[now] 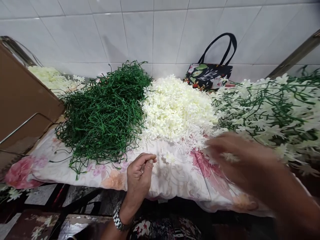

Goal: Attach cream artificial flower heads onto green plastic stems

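Note:
My left hand [140,168], with a metal watch on the wrist, is closed in a pinch above the flowered cloth. Whatever lies between its fingertips is too small to make out. Just right of those fingertips shows one white artificial flower [170,157]. My right hand [232,150] is smeared by motion near the pile of stemmed white flowers [270,106], and its fingers cannot be read. A heap of loose white blossoms [175,106] lies ahead, beside a tangled heap of green plastic stems [107,113].
A floral cloth [175,186] covers the work surface. A cardboard box [22,90] stands at the left, with more pale blossoms [50,76] behind it. Against the tiled wall [170,36] leans a black floral handbag [208,75]. A metal bar [295,55] slants at right.

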Demonstrator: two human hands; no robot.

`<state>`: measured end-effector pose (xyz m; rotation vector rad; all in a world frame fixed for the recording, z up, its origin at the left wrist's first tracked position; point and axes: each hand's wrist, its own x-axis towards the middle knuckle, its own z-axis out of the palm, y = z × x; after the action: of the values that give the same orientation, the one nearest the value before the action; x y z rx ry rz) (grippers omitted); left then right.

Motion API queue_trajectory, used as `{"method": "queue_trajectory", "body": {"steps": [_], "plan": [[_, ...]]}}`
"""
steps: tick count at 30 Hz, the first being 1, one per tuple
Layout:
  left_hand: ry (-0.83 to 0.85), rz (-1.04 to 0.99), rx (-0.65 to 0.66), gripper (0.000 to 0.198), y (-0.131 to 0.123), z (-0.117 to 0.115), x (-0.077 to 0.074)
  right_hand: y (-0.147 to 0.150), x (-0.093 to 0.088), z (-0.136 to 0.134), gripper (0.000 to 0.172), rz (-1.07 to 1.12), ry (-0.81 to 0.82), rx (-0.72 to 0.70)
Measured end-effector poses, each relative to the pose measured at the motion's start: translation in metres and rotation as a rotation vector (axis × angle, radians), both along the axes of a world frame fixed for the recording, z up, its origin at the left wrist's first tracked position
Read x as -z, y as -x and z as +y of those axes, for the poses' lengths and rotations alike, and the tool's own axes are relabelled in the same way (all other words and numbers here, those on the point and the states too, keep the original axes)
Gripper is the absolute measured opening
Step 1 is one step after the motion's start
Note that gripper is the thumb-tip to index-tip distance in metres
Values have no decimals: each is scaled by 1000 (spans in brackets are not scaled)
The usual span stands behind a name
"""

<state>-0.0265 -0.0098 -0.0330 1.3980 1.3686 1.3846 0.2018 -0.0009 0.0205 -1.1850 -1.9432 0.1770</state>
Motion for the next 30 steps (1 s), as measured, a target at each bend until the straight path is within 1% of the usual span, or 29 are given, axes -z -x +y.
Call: {"method": "queue_trajectory", "body": {"steps": [1, 3, 4, 6, 8, 11, 13, 14, 16, 18, 19, 21, 23, 25, 27, 28, 30], "plan": [[-13, 35, 15, 15, -1, 1, -1, 14, 9, 2, 11, -124, 55, -50], [-40, 100, 39, 16, -1, 3, -2, 37, 27, 10, 17, -340, 143, -122], [-53, 126, 49, 16, -1, 3, -2, 45, 35, 14, 20, -389, 159, -128], [-67, 156, 70, 17, 0, 3, -1, 51, 48, 22, 24, -392, 171, -126], [-72, 170, 89, 18, 1, 2, 0, 48, 52, 24, 26, -371, 184, -127], [-86, 186, 101, 19, 1, 1, 0, 36, 46, 20, 23, -342, 200, -120], [-95, 181, 112, 19, -2, 0, -2, 32, 41, 16, 20, -228, 262, -114], [-96, 168, 124, 19, -4, -1, -5, 31, 39, 13, 18, -119, 328, -127], [-72, 116, 161, 20, -8, -3, -10, 33, 38, 7, 16, 169, 509, -196], [-14, 51, 211, 20, -13, -5, -16, 39, 40, 2, 19, 419, 664, -279], [20, 25, 240, 18, -15, -6, -17, 43, 42, -1, 21, 499, 707, -304], [75, 3, 277, 11, -17, -9, -18, 51, 46, -8, 21, 570, 739, -314], [106, 17, 279, 11, -17, -12, -17, 57, 50, -14, 20, 546, 735, -306], [145, 27, 252, 15, -16, -15, -14, 59, 51, -18, 17, 420, 678, -290], [205, 8, 225, 13, -12, -17, -11, 54, 52, -18, 15, 213, 504, -244], [231, -8, 204, 13, -9, -17, -10, 49, 52, -16, 16, 94, 386, -194], [267, -40, 158, 12, -5, -18, -8, 37, 51, -9, 18, -128, 149, -49]]}}
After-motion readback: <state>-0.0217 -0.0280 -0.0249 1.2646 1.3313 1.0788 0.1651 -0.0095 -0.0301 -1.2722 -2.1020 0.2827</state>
